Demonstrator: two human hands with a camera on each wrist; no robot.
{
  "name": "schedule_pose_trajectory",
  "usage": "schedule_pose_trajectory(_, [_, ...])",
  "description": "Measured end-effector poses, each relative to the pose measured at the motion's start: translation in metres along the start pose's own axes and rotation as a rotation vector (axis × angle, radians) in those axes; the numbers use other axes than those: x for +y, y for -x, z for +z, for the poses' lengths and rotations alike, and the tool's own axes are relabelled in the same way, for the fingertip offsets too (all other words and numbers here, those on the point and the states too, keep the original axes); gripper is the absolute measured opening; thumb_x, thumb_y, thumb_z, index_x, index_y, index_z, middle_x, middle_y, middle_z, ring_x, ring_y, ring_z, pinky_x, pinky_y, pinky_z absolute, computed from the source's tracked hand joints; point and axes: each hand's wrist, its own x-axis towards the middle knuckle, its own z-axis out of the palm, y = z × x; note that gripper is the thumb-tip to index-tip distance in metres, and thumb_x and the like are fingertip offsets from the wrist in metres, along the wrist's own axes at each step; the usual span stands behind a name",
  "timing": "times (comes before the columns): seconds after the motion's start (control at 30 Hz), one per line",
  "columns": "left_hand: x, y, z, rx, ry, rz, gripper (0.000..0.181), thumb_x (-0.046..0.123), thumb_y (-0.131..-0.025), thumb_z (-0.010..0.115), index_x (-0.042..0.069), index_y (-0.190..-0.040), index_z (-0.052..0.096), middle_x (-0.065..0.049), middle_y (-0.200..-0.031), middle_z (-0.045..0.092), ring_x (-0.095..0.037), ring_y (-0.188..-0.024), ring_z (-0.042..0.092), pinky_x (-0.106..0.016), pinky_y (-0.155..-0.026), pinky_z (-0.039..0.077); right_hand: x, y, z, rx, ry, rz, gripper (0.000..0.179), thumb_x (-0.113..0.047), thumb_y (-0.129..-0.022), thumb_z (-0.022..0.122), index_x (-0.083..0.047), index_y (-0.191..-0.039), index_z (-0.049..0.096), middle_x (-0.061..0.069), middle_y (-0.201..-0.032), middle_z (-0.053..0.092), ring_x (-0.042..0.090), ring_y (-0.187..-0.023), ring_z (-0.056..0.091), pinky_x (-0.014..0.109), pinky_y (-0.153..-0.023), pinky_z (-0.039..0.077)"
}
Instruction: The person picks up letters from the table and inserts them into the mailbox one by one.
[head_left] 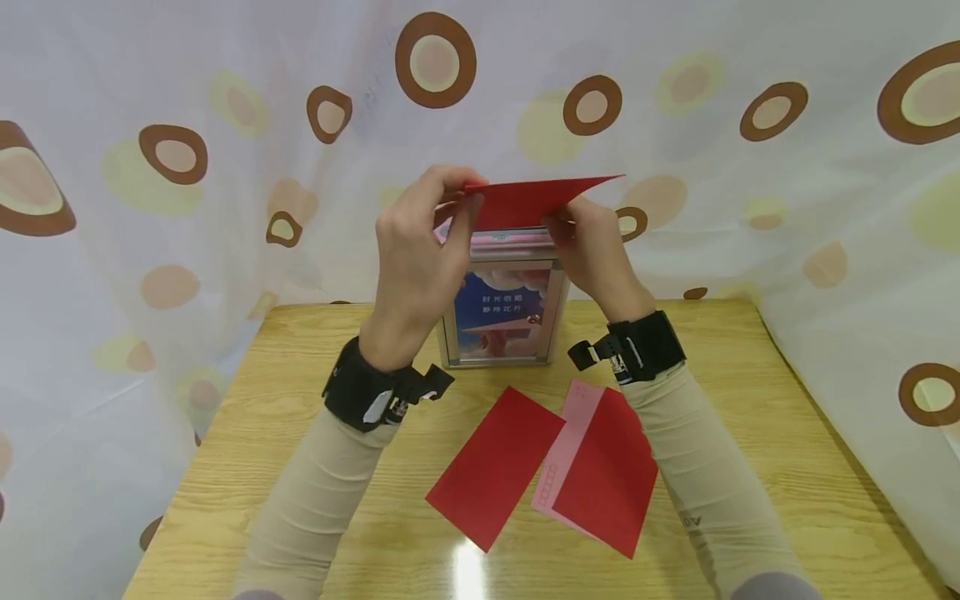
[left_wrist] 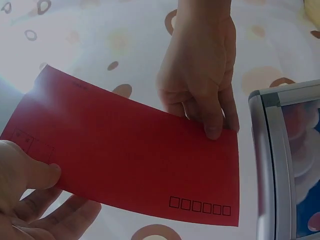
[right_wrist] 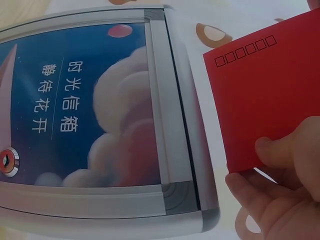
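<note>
Both hands hold a red envelope [head_left: 517,204] just above the top of a framed mailbox [head_left: 504,310]. The left hand [head_left: 423,250] pinches one end between thumb and fingers. My right hand [head_left: 596,250] pinches the other end, near the lower corner. In the left wrist view the envelope [left_wrist: 130,145] shows a row of printed postcode boxes and a stamp square. The right wrist view shows its edge [right_wrist: 225,125] beside the mailbox top, with the thumb on its face. The mailbox front [right_wrist: 75,105] carries a blue and pink picture, white characters and a round lock.
On the wooden table [head_left: 300,467], a red envelope [head_left: 497,468] lies left of another red envelope [head_left: 611,475], which overlaps a pink envelope [head_left: 577,408]. A patterned curtain [head_left: 480,108] hangs behind the table and along its sides.
</note>
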Motion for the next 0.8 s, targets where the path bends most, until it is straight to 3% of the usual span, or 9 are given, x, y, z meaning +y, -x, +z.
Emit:
schedule_pose_trajectory(0.43, [-0.015, 0.005, 0.003, -0.012, 0.008, -0.101, 0.007, 0.000, -0.092, 0.063, -0.002, -0.098, 0.065, -0.013, -0.094, 0.071, -0.014, -0.093, 0.066, -0.030, -0.082, 0.058, 0.005, -0.007, 0.008, -0.116, 0.010, 0.050, 0.028, -0.010, -0.096, 0.059, -0.007, -0.125, 0.060, 0.014, -0.119, 0.068, 0.026, -0.111, 0.063, 0.043, -0.095, 0.052])
schedule_pose_trajectory(0.67, [-0.022, 0.009, 0.003, -0.057, -0.030, -0.115, 0.005, -0.001, -0.092, 0.061, -0.002, -0.096, 0.064, -0.013, -0.094, 0.070, -0.015, -0.094, 0.066, -0.031, -0.082, 0.058, 0.000, -0.007, 0.007, -0.111, 0.020, 0.021, 0.027, -0.011, -0.096, 0.061, -0.005, -0.122, 0.062, 0.016, -0.115, 0.069, 0.027, -0.111, 0.062, 0.044, -0.095, 0.053])
schedule_pose_trajectory(0.8, [-0.025, 0.011, 0.003, -0.069, -0.049, -0.124, 0.006, -0.001, -0.093, 0.061, -0.002, -0.097, 0.064, -0.013, -0.095, 0.069, -0.016, -0.093, 0.067, -0.031, -0.082, 0.058, -0.012, -0.006, -0.002, -0.083, -0.027, 0.021, 0.025, -0.009, -0.094, 0.062, -0.003, -0.118, 0.063, 0.014, -0.114, 0.068, 0.025, -0.108, 0.063, 0.043, -0.091, 0.055])
